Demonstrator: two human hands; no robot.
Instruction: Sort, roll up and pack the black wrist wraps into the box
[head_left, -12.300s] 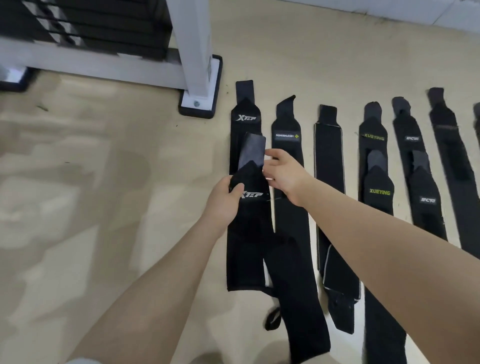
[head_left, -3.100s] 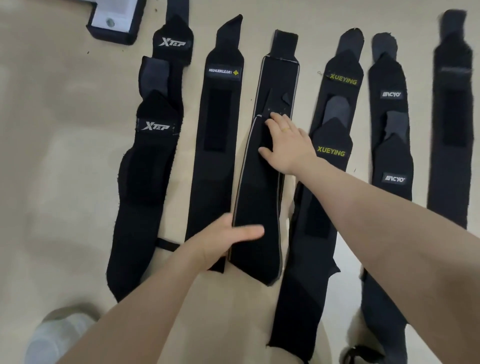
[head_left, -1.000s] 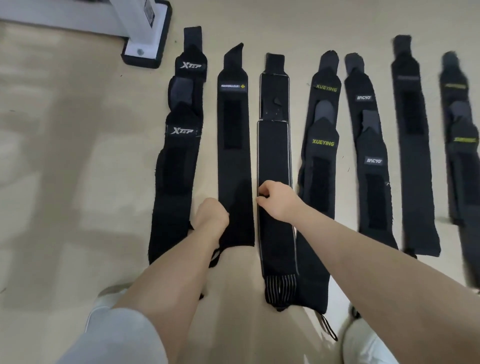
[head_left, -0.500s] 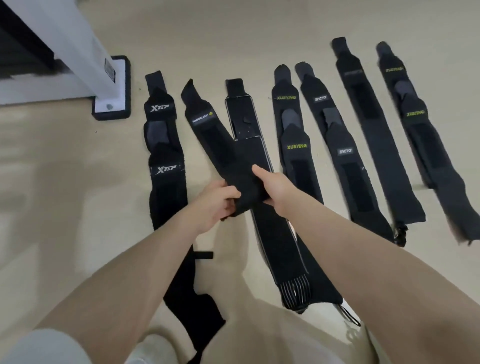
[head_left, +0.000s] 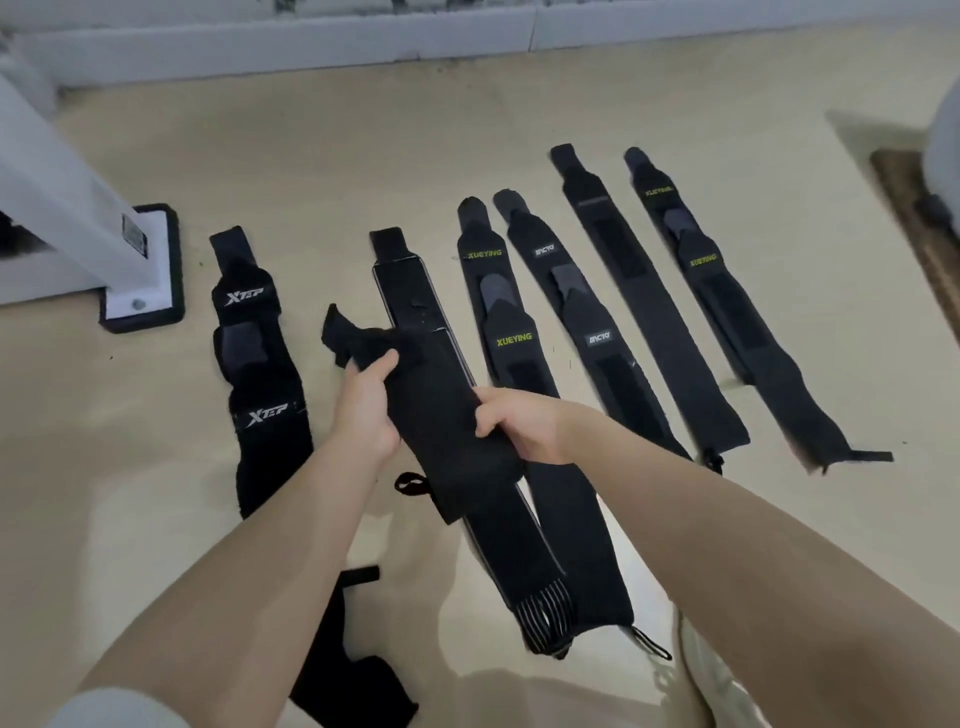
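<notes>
Centre of the frame: the left hand (head_left: 363, 410) and right hand (head_left: 519, 426), fingers curled, grip a long black fabric wrist wrap (head_left: 436, 415) lifted above the beige floor (head_left: 130, 467). Other flat black wraps (head_left: 618, 291) lie in a row, centre to right. Risk: the dangling thumb loop (head_left: 410, 484) may snag; loose rolling would unravel. No box in view.
</notes>
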